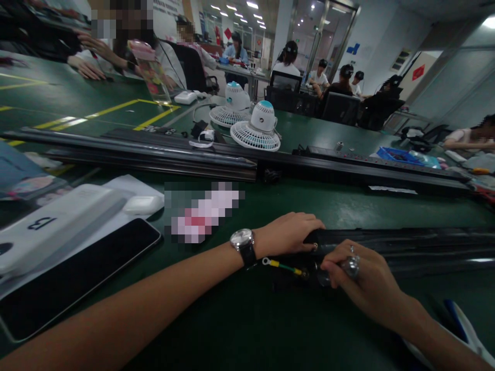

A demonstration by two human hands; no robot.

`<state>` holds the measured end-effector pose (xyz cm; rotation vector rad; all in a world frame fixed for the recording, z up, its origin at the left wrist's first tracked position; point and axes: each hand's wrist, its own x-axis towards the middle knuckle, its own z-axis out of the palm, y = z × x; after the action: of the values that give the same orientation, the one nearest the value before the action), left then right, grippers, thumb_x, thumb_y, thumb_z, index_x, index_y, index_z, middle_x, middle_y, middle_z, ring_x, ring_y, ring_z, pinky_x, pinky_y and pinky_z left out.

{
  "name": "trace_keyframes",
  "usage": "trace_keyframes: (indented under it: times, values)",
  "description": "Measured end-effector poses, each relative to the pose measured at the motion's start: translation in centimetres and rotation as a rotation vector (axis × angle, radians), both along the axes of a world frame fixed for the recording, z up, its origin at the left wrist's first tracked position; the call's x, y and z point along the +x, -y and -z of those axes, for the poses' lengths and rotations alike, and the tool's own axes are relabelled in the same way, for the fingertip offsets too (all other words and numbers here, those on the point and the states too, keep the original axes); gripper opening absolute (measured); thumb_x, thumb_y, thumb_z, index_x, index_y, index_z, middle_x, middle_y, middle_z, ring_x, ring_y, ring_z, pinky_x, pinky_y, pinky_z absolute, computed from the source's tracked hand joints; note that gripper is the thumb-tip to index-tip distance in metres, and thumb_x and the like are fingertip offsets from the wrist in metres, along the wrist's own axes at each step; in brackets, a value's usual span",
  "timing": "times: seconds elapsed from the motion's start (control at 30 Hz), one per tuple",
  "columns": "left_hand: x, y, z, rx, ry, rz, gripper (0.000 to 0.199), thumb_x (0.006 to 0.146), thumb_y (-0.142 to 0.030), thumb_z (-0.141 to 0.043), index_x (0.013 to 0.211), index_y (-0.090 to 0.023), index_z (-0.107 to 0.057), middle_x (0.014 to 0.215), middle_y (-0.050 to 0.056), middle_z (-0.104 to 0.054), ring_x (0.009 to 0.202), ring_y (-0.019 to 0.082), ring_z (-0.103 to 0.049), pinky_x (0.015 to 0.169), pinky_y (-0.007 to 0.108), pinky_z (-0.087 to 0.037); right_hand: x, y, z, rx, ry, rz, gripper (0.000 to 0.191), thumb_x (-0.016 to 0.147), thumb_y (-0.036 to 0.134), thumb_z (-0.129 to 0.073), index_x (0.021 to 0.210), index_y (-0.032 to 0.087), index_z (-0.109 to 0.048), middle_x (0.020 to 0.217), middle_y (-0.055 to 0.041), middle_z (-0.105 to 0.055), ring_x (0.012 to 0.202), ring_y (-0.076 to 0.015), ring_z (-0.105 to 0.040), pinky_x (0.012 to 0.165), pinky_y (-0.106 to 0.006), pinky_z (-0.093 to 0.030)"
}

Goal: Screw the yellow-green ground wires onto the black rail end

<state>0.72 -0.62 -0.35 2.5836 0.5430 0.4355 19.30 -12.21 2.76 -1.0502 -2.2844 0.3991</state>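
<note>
Long black bars lie on the green table at the right. My left hand, a watch on its wrist, is closed around the near end of one bar. Just beside it my right hand, wearing rings, has its fingers curled in a pinch at the same end; what they hold is mostly hidden. A short yellow-green wire with a ring terminal sticks out to the left, below my left hand. Around the wire's inner end, dark parts are hard to make out.
More long black bars cross the table ahead, with two white fans behind them. At left lie a phone, a white device and a white case. A blue-and-white tool handle is lower right. Several people sit beyond.
</note>
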Motion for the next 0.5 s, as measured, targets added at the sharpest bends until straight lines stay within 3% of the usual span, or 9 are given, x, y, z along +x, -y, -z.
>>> trace_keyframes:
  times: [0.27,0.37,0.5]
  values:
    - [0.1,-0.16,0.08,-0.032,0.011,0.007,0.04,0.086,-0.035,-0.069,0.122,-0.021,-0.057,0.118,0.007,-0.061,0.107,0.022,-0.059,0.093,0.034,-0.045,-0.43,0.36,0.28,0.009,-0.033,-0.07,0.01,0.094,0.014,-0.057,0.087,0.02,-0.058,0.073,0.0006,-0.065,0.067,-0.0141,-0.059,0.068,-0.029,-0.045]
    - [0.09,-0.13,0.15,-0.028,0.016,0.001,0.038,0.087,-0.029,-0.069,0.122,-0.021,-0.057,0.118,0.007,-0.061,0.107,0.021,-0.059,0.093,0.034,-0.045,-0.27,0.23,0.16,0.058,-0.011,-0.012,0.012,0.094,0.013,-0.056,0.085,0.019,-0.058,0.071,0.0001,-0.064,0.066,-0.0144,-0.058,0.066,-0.03,-0.044]
    - [-0.14,-0.17,-0.11,-0.044,0.028,0.06,0.04,0.086,-0.026,-0.069,0.124,-0.021,-0.056,0.119,0.006,-0.061,0.109,0.021,-0.058,0.096,0.033,-0.044,-0.15,0.58,-0.1,0.006,-0.062,-0.023,0.013,0.095,0.012,-0.055,0.085,0.02,-0.057,0.068,0.0005,-0.062,0.064,-0.0144,-0.057,0.062,-0.029,-0.044]
